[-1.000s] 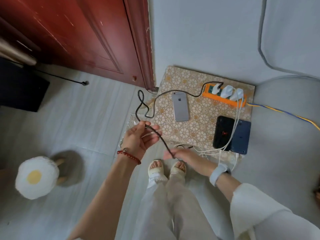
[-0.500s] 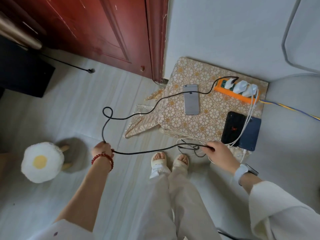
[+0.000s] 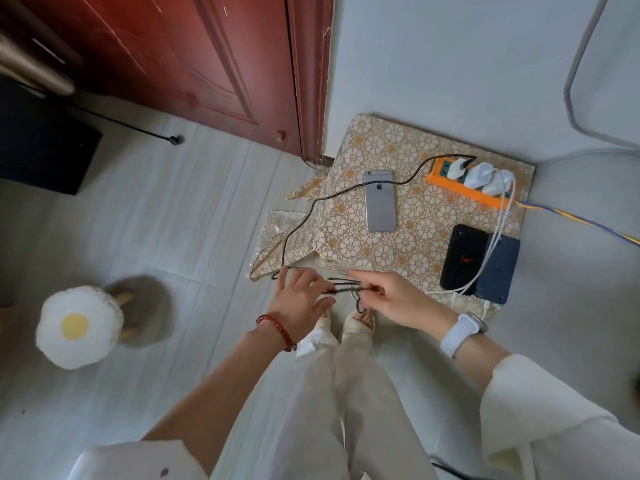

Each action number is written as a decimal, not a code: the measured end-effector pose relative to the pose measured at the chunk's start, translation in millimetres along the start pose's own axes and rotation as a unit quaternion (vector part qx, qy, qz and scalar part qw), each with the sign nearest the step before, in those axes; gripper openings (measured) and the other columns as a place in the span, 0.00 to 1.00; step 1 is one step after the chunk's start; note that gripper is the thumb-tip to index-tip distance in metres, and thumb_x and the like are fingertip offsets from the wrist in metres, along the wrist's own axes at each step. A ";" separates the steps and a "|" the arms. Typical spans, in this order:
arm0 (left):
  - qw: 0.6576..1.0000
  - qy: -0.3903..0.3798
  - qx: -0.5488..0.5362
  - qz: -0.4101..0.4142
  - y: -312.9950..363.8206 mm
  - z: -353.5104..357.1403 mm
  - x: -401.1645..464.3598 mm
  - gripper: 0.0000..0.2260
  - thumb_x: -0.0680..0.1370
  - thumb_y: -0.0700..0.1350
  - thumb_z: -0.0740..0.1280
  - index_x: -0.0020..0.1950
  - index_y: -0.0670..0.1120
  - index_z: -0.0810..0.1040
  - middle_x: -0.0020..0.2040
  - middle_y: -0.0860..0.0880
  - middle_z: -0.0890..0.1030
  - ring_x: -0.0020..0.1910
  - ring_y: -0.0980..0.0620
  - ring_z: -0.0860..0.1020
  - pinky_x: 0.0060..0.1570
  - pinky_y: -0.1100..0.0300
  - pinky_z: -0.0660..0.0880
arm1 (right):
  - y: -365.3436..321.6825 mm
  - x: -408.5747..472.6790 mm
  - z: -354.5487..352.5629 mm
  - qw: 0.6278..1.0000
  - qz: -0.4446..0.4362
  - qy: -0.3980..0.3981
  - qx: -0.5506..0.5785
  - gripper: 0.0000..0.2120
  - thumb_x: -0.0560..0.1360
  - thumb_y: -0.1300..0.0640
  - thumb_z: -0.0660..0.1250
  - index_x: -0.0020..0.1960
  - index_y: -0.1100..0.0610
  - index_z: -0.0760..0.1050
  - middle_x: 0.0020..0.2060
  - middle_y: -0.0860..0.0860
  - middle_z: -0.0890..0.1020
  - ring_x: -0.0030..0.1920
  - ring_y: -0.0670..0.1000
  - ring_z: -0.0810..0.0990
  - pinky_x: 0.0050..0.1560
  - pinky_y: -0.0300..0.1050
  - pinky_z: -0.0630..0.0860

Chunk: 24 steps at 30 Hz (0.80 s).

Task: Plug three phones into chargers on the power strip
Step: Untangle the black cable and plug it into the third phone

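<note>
My left hand [image 3: 300, 299] reaches forward and down in front of my legs, palm down, fingers spread and mostly straight, thumb out to the right, with a red bead bracelet at the wrist and the forearm bare up to a pale sleeve. My right hand [image 3: 394, 299] comes in from the right at about the same height, index finger pointing left while the thumb and other fingers curl in and pinch a black cable [image 3: 346, 289] between the two hands. That wrist wears a watch with a pale band, and the two hands sit just beside each other, fingertips nearly meeting.
</note>
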<state>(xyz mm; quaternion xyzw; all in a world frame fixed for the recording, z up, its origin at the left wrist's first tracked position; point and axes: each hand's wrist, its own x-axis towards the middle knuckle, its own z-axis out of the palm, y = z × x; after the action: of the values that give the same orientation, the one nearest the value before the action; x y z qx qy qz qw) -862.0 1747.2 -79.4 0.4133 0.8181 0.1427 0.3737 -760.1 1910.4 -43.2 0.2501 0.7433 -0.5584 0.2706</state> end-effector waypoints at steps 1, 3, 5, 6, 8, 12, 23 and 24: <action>1.000 0.015 -0.009 0.007 -0.3 -0.8 -0.4 0.11 0.78 0.48 0.58 0.56 0.46 0.75 0.56 0.46 0.75 0.62 0.46 0.68 0.70 0.45 0.53 | 3.0 -1.9 -1.8 1.000 0.003 -0.003 -0.003 0.19 0.77 0.60 0.60 0.67 0.54 0.68 0.39 0.47 0.77 0.39 0.45 0.75 0.45 0.37 0.71; 0.997 0.075 -0.034 0.012 1.1 -1.6 -2.2 0.09 0.78 0.44 0.60 0.49 0.43 0.78 0.51 0.45 0.77 0.54 0.44 0.73 0.66 0.45 0.60 | 6.5 -5.8 -2.5 1.000 -0.001 0.001 0.000 0.12 0.76 0.59 0.63 0.59 0.52 0.75 0.36 0.45 0.76 0.36 0.41 0.73 0.40 0.34 0.68; 0.984 0.168 -0.053 -0.015 0.1 -3.5 -2.1 0.06 0.76 0.41 0.62 0.45 0.41 0.78 0.48 0.42 0.79 0.50 0.42 0.75 0.62 0.40 0.65 | 8.0 -6.6 -4.4 1.000 -0.010 0.021 0.011 0.05 0.75 0.57 0.65 0.45 0.48 0.77 0.33 0.41 0.76 0.33 0.37 0.73 0.37 0.32 0.67; 0.974 0.214 -0.064 -0.044 -2.7 -4.7 -1.7 0.05 0.75 0.39 0.63 0.44 0.40 0.78 0.47 0.41 0.79 0.49 0.42 0.76 0.61 0.39 0.66 | 7.8 -5.7 -6.0 0.999 -0.015 0.035 0.015 0.07 0.75 0.56 0.65 0.40 0.46 0.75 0.32 0.41 0.76 0.32 0.36 0.73 0.36 0.31 0.67; 0.941 0.290 -0.113 -0.133 -12.1 -8.8 -3.2 0.05 0.75 0.36 0.61 0.44 0.39 0.77 0.48 0.40 0.78 0.49 0.40 0.76 0.58 0.40 0.68 | 8.6 -4.7 -10.9 0.999 -0.011 0.048 0.021 0.11 0.74 0.56 0.65 0.35 0.45 0.72 0.30 0.42 0.74 0.31 0.39 0.72 0.36 0.33 0.66; 0.842 0.362 -0.194 -0.350 -48.8 -19.4 -14.1 0.07 0.76 0.37 0.56 0.47 0.41 0.74 0.51 0.37 0.77 0.49 0.38 0.75 0.55 0.45 0.69 | 27.0 -12.9 -23.5 0.998 0.044 0.040 0.030 0.08 0.74 0.54 0.66 0.36 0.49 0.74 0.27 0.43 0.74 0.30 0.43 0.72 0.35 0.35 0.67; 0.988 0.085 -0.124 -0.023 0.3 -3.3 -12.5 0.25 0.73 0.42 0.63 0.70 0.45 0.64 0.66 0.45 0.73 0.68 0.46 0.67 0.70 0.47 0.57 | 20.0 -10.7 -9.7 0.998 -0.020 0.052 -0.030 0.07 0.76 0.58 0.62 0.49 0.54 0.80 0.33 0.46 0.79 0.28 0.40 0.71 0.30 0.31 0.66; 0.990 0.017 -0.141 0.007 11.9 1.4 -11.0 0.22 0.74 0.47 0.60 0.68 0.46 0.66 0.60 0.47 0.78 0.63 0.48 0.72 0.68 0.49 0.59 | 17.4 -8.4 -7.2 0.996 -0.028 0.072 -0.035 0.08 0.76 0.58 0.62 0.50 0.55 0.80 0.33 0.43 0.79 0.28 0.39 0.72 0.31 0.29 0.67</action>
<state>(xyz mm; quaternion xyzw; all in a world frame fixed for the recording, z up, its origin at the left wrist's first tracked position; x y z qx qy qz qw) -850.0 1745.8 -68.4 0.3596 0.7930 0.2662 0.4135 -743.1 1921.2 -47.9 0.2592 0.7865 -0.5198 0.2097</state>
